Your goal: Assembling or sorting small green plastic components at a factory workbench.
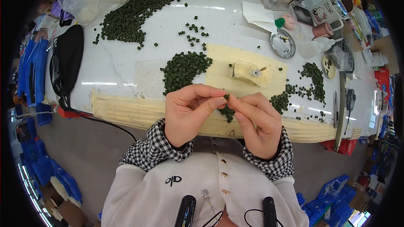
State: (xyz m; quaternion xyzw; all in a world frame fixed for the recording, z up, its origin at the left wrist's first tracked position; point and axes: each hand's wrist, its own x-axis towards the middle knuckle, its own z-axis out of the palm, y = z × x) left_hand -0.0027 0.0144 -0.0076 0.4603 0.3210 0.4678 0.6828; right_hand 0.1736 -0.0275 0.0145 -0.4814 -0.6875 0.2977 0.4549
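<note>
Near the table's [126, 65] front edge, both hands are meeting over small green pieces.
Left hand [189, 113] and right hand [256, 122] are pinching one green piece [227, 97] together; fingertips are hiding most of it, and a few more are dangling below.

Both hands meet at the near edge of the white table [235, 21]. The left hand [187, 115] and the right hand [256, 122] pinch together a small dark green piece [227, 97], with a few more green pieces [227, 112] just under the fingers. A heap of green pieces [183, 69] lies behind the left hand. A small cream fixture block [246, 72] stands behind the right hand, on a cream sheet [227, 61].
</note>
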